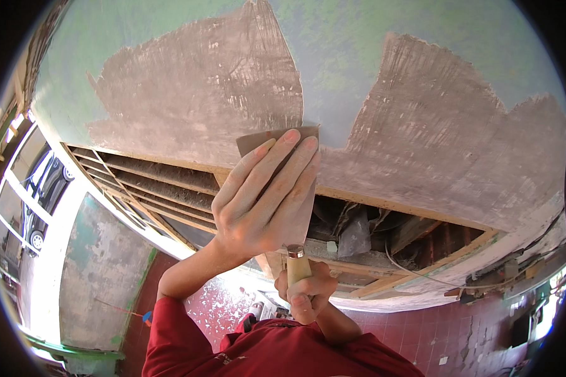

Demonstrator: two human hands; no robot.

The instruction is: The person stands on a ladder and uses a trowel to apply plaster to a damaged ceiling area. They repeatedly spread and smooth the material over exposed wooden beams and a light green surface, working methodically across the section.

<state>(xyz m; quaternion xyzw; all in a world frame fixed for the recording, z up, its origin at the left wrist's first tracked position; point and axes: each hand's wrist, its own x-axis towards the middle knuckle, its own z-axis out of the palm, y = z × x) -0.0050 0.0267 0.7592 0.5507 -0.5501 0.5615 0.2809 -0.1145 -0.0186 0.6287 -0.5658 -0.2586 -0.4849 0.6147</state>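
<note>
1. Right hand [308, 292]: fingers curled tightly around the handle of a broad, grey-bladed scraper with a cream handle and shiny metal collar [299, 267].
2. Left hand [264, 195]: fingers extended, slightly parted, laid flat over the blade; dusty-looking skin. I see it bracing, not pinching.
3. Scraper, position: blade flaring toward its straight edge, at the foot of the green-blue paint strip between two bare patches. I cannot tell how hard it presses.
4. Step, my judgement: stripping paint. Next, I would call for a low blade angle and an even push into the remaining strip.
5. Left bare patch [201, 81]: grey-brown, streaked, ragged-edged. Right bare patch [434, 125]: similar, cross-scratched.
6. Mottled green-blue paint [333, 56]: matt, surrounding both.
7. Slatted wooden vent [157, 182]: long parallel slats, furred with dust.
8. Wood-framed opening, holding crumpled translucent plastic sheet [355, 235].
9. Dark red tiled floor [421, 339]: pale flakes scattered elsewhere on it.
</note>
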